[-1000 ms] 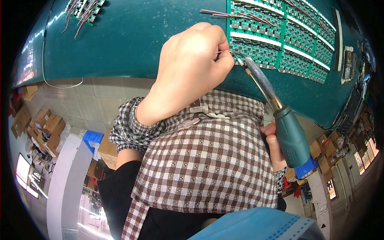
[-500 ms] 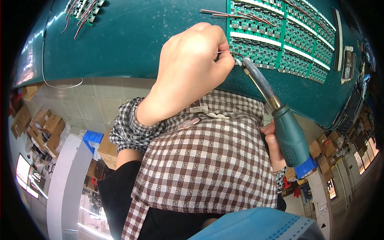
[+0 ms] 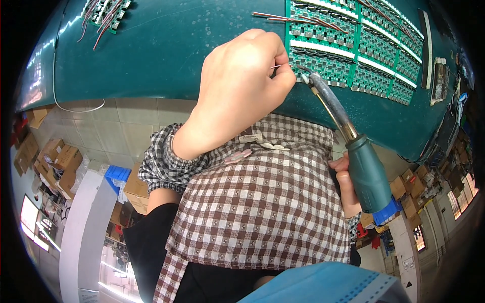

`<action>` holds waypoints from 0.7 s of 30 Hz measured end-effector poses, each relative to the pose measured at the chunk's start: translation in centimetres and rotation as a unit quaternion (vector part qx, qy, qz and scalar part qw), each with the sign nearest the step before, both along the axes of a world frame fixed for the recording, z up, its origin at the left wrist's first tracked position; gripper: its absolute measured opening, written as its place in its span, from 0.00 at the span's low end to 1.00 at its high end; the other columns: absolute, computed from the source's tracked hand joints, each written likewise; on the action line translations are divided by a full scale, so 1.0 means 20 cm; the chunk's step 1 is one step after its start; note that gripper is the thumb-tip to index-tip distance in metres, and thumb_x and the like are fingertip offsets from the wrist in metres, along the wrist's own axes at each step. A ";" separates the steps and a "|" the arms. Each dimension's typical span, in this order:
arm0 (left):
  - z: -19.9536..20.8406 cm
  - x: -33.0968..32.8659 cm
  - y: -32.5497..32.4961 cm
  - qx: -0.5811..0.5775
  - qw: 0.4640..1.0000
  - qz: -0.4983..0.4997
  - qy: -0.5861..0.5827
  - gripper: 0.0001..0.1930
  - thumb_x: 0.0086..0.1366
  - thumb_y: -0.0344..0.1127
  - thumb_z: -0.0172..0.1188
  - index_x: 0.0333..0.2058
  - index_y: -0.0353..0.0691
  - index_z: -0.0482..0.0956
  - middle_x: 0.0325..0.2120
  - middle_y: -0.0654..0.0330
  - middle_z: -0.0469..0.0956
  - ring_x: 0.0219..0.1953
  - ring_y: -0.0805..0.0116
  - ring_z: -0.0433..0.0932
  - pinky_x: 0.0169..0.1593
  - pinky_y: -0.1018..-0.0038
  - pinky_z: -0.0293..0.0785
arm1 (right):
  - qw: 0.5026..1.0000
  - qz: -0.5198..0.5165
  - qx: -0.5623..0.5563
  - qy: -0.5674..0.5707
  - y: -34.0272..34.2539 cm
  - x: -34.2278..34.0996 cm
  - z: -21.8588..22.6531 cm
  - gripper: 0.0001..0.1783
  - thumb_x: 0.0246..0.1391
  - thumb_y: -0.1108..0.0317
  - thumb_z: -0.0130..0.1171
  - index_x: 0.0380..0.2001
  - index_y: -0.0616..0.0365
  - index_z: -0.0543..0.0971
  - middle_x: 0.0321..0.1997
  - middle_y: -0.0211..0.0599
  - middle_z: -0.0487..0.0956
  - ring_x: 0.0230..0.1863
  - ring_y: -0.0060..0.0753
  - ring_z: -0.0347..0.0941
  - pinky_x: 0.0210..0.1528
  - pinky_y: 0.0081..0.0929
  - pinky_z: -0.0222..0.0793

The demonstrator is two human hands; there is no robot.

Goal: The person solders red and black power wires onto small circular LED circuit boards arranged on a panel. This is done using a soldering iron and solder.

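Observation:
My left hand [image 3: 242,76] is closed in a pinch on a thin wire [image 3: 275,66] at the near left corner of a panel of green circuit boards [image 3: 376,81]. A short end of the wire shows between thumb and forefinger. In my right hand [image 3: 346,186] is a soldering iron [image 3: 370,174] with a dark green handle and a metal shaft. Its dark tip lies just right of my left fingertips, over the panel's near edge. Whether the tip touches a board I cannot tell. My right fingers are partly hidden behind the handle.
Loose brown and white wires [image 3: 316,21] lie across the panel on the green table [image 3: 151,60]. More boards with wires [image 3: 107,15] sit at the far left. A long pale strip [image 3: 427,48] and a small worn block [image 3: 439,81] lie right of the panel.
The iron's tip has shifted slightly right, away from my left fingertips, and its handle has dropped a little nearer to me. My left hand stays almost still, pinching the wire.

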State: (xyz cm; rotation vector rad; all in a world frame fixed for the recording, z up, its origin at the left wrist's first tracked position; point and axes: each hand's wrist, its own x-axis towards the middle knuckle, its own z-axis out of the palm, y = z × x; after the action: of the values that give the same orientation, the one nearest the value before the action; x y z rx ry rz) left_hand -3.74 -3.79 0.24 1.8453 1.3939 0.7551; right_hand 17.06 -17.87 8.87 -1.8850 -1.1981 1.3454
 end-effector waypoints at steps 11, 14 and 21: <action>0.00 0.00 -0.02 -0.005 1.000 0.009 0.007 0.04 0.46 0.25 0.60 0.22 0.37 0.75 0.17 0.63 0.69 0.20 0.72 0.67 0.24 0.75 0.65 | 0.999 -0.022 -0.015 0.035 0.02 -0.02 -0.01 0.25 0.55 0.61 0.61 0.49 0.69 0.70 0.39 0.42 0.75 0.40 0.35 0.75 0.45 0.34 0.71; 0.00 0.00 -0.02 -0.003 1.000 0.014 0.000 0.04 0.47 0.26 0.61 0.23 0.37 0.75 0.17 0.63 0.69 0.20 0.72 0.68 0.24 0.75 0.65 | 0.999 -0.015 -0.016 0.027 0.02 -0.02 0.01 0.25 0.54 0.62 0.61 0.49 0.68 0.70 0.39 0.41 0.75 0.40 0.34 0.74 0.46 0.34 0.71; 0.00 0.01 -0.03 -0.002 1.000 0.013 0.012 0.04 0.46 0.26 0.62 0.23 0.37 0.75 0.17 0.63 0.68 0.19 0.72 0.67 0.23 0.76 0.65 | 0.999 -0.004 -0.003 0.042 0.01 -0.02 0.00 0.24 0.55 0.65 0.60 0.50 0.69 0.69 0.37 0.40 0.74 0.38 0.33 0.74 0.45 0.33 0.71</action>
State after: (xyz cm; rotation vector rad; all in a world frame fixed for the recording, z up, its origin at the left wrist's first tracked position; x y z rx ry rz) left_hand -3.64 -4.30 0.19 1.8422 1.4347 0.7456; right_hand 16.75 -17.59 8.77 -1.8164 -1.1454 1.4101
